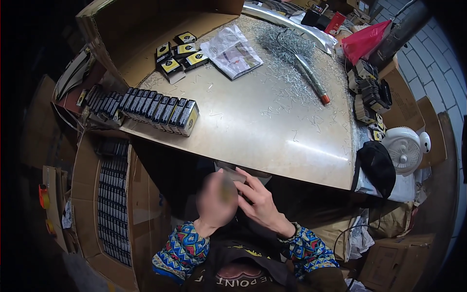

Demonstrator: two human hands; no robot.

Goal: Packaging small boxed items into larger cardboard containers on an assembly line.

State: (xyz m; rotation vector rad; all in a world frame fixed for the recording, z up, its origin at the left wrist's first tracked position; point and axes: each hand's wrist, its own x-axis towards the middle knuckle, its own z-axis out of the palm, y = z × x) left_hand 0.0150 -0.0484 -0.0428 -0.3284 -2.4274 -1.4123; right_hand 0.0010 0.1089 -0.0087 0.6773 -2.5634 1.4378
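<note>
My hands are together just off the table's near edge, above my lap. My right hand [260,202] is closed, its thumb and fingers pinching a small flat greyish piece [233,174] whose kind I cannot make out. Close against it on the left is my left hand [214,202], smeared by blur, so its fingers do not show clearly. A yellowish patch shows within the blur, but what it belongs to is unclear. On the table to the left stands a row of small black, white and yellow boxes [160,112]. More such boxes [182,56] lie loose farther back.
Loose bent metal wire pieces [287,48] and a metal tube with an orange end [313,80] lie on the table [233,141]. A folded paper sheet [232,51] is nearby. At lower left, a carton [138,219] holds packed boxes. A white fan [403,152] stands right.
</note>
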